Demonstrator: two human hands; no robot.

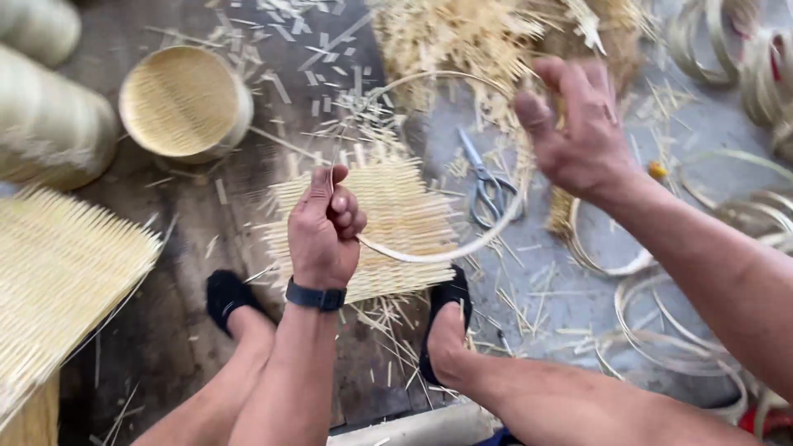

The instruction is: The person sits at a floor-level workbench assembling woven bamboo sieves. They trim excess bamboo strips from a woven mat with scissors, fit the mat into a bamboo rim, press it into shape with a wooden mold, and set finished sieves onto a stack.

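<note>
While the left hand (pixel 324 225) fingers clench a bamboo hoop (pixel 446 248), right hand (pixel 578 124) fingers spread open.

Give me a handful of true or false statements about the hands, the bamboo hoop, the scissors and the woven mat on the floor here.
1. The left hand grips the bamboo hoop. True.
2. The scissors are in the right hand. False: they lie on the floor, seen inside the hoop.
3. The woven mat lies under the hoop. True.
4. The round basket rests on the mat. False: it sits apart, farther left.
5. The left wrist wears a dark band. True.
</note>
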